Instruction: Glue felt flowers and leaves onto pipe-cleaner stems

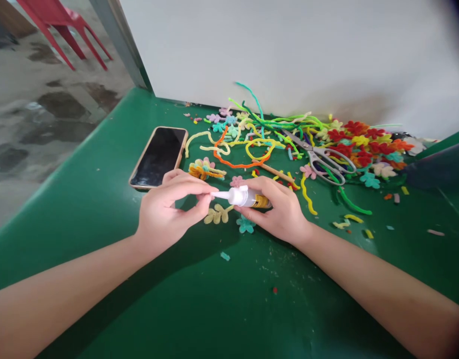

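My right hand (279,207) is wrapped round a small glue bottle (246,197) with a white nozzle and a yellow label, held sideways with its tip to the left. The fingertips of my left hand (173,204) pinch the end of that nozzle. Just below the bottle lie a pale yellow leaf sprig (217,214) and a turquoise fuzzy flower (245,224) on the green tabletop (214,304). Behind my left hand sits an orange and pastel flower cluster (203,169).
A phone (160,157) lies at the left. Scissors (319,157) rest among pipe cleaners (266,122) and a heap of fuzzy flowers (364,142) along the white wall (289,50). Small scraps are scattered at the right. A red chair (65,20) stands beyond the table.
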{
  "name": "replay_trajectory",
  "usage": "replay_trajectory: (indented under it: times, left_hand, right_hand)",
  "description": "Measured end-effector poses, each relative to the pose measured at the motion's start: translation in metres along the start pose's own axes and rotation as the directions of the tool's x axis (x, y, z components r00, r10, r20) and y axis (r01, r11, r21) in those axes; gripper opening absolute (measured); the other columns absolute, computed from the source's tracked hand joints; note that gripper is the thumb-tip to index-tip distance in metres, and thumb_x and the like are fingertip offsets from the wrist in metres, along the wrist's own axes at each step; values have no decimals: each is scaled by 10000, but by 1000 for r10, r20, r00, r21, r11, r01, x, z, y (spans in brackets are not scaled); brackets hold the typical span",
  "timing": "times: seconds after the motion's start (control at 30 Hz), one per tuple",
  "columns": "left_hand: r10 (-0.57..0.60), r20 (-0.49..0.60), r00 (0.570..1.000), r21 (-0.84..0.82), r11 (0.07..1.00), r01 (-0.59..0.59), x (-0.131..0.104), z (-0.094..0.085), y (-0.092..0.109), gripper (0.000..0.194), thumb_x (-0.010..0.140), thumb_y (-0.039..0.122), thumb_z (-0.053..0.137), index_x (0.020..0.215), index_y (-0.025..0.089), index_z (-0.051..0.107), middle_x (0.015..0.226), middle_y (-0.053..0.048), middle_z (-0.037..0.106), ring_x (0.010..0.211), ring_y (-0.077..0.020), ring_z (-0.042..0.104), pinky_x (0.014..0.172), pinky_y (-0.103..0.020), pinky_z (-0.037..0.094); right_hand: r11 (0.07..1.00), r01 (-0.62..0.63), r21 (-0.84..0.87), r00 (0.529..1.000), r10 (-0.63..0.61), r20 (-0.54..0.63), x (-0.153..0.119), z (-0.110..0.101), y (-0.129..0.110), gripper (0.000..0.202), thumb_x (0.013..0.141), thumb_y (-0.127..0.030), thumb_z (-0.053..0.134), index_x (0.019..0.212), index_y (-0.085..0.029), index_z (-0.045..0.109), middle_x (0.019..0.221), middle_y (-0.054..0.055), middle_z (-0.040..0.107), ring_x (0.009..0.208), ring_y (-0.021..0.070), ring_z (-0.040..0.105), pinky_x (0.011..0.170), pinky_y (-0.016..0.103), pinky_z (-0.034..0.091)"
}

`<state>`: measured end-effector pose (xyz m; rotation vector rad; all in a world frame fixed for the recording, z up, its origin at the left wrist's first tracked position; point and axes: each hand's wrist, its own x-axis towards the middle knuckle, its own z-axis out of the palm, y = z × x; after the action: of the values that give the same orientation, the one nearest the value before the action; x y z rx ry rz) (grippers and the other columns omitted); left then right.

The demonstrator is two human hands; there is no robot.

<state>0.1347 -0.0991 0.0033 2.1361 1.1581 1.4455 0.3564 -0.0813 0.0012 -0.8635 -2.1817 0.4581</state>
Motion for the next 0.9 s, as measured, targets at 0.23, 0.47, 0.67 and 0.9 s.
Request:
replay_trajectory:
  times: [0.23, 0.47, 0.67, 0.9]
  left_hand:
    - [-41, -13, 999, -18, 999, 41, 0, 1, 0, 177, 775, 67, 649, 836, 226, 697, 770, 8, 700, 708, -151, 624, 766, -365, 487]
    - [-91, -12, 996, -24, 996, 91, -2, 0, 0, 154, 787, 83, 643, 834, 223, 690, 796, -2, 691, 755, -163, 627, 759, -357, 497]
    - [-135, 0, 991, -73, 988, 135, -2, 2, 1, 230, 797, 83, 647, 953, 243, 705, 878, -13, 689, 826, -168, 639, 812, -361, 514]
    - [-145, 16, 989, -58, 988, 145, -2, 1, 0, 133, 795, 130, 683, 879, 233, 688, 834, -6, 674, 803, -162, 627, 783, -345, 509]
  right_hand:
    - [1000, 22, -7, 999, -23, -32, -1, 0, 0, 308, 841, -297, 653, 1123, -203, 570, 1079, 66, 703, 1025, 164, 663, 886, 288, 539]
    - [997, 29, -65, 987, -39, -158, -1, 0, 3, 322, 799, -321, 695, 1071, -212, 561, 972, 38, 709, 863, 163, 680, 763, 276, 559]
    - [995, -96, -2, 972, 94, -217, -1, 0, 6, 322, 776, -335, 707, 1035, -201, 571, 955, 38, 695, 818, 163, 664, 720, 274, 546]
    - [994, -111, 26, 979, 114, -168, 0, -1, 7, 323, 784, -341, 697, 1048, -196, 580, 946, 39, 691, 809, 159, 655, 720, 277, 539]
